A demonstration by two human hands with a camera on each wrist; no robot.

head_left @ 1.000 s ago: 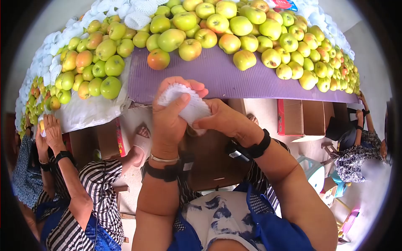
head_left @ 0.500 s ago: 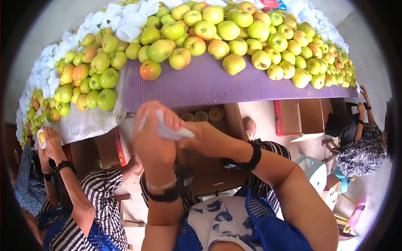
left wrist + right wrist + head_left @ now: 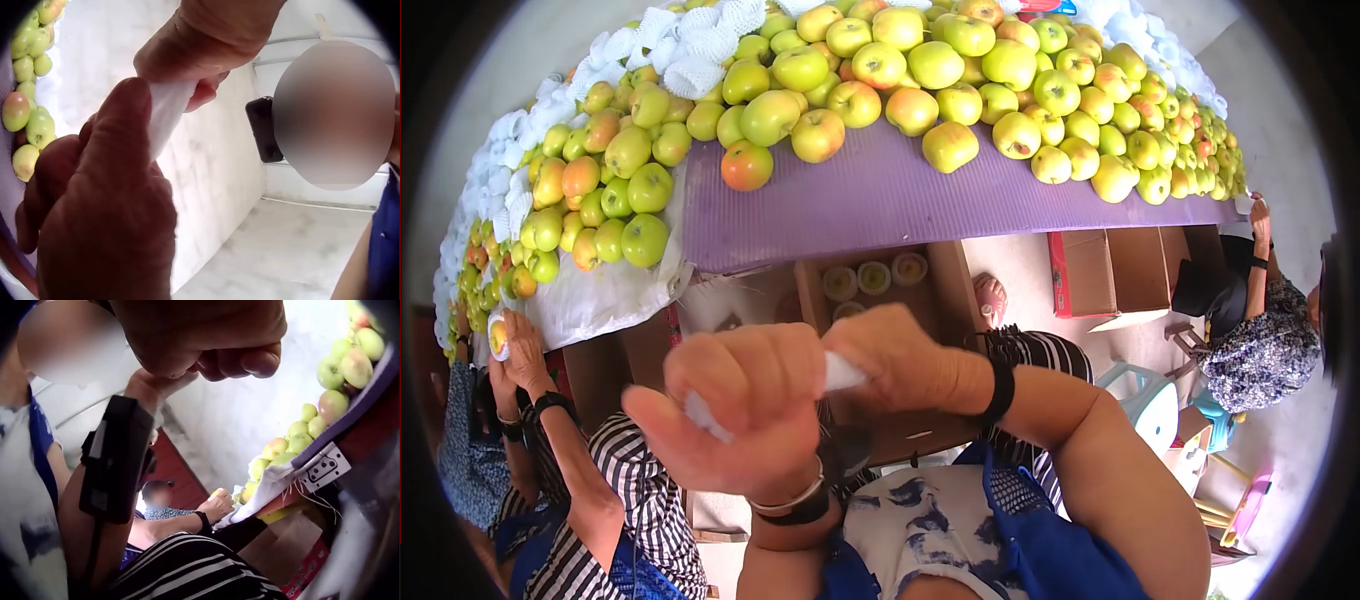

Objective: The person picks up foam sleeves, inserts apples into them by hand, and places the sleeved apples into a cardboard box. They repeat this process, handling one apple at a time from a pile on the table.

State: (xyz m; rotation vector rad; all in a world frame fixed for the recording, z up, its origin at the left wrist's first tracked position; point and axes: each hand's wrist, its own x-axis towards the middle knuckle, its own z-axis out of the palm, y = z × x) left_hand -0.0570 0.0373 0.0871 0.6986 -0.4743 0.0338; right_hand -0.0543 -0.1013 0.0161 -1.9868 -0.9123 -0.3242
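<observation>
Narrow white foam net (image 3: 167,115), partly hidden

The thin white wrap (image 3: 843,372) is up in the air, bunched narrow between my left fingers (image 3: 745,370) and my right fingers (image 3: 870,345), partly hidden in my grip, its bare stretch looking smooth and soft

The left hand (image 3: 745,405) has drawn nearer the shirt (image 3: 915,525).
</observation>
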